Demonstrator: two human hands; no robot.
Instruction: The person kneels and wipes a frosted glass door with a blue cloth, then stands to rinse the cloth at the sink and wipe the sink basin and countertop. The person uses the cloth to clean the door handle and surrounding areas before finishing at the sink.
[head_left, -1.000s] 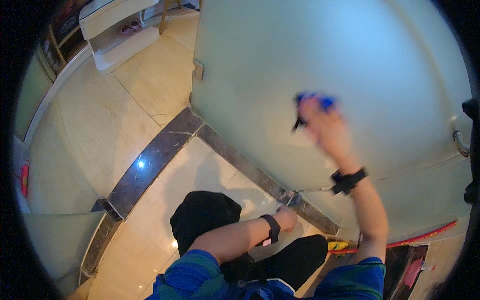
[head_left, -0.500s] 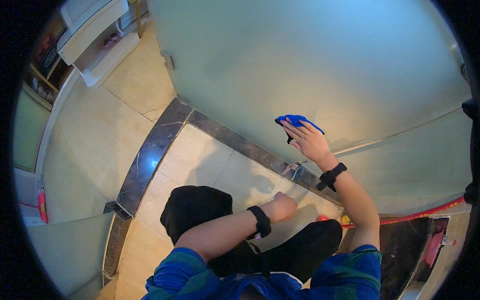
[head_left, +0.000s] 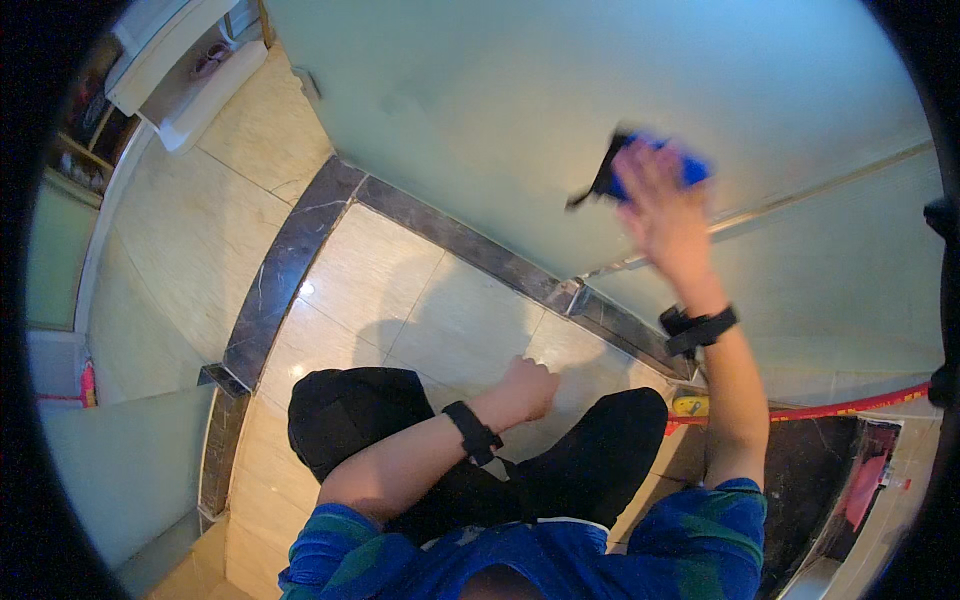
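My right hand (head_left: pixel 665 215) is raised and pressed flat over a blue cloth (head_left: pixel 695 170) against the frosted glass panel (head_left: pixel 480 110). A black edge with a thin dangling strip sticks out on the left of the cloth. The hand and cloth are smeared by motion. My left hand (head_left: pixel 530 388) is curled into a fist above the tiled floor, between my bent knees, touching nothing visible. Its palm side is hidden, so I cannot see whether anything is in it. Both wrists wear black straps.
A dark marble curb (head_left: pixel 460 240) borders the pale floor tiles (head_left: pixel 415 290). Another glass panel (head_left: pixel 130 480) stands at left. A metal strip (head_left: pixel 780 200) crosses the glass at right. Low on the right are a yellow object (head_left: pixel 690 405) and a red hose-like band (head_left: pixel 840 408). A white shelf unit (head_left: pixel 215 95) stands far left.
My right hand has moved up and to the right across the glass with the blue cloth. My left fist has shifted slightly left and up in the picture. The view has shifted a little.
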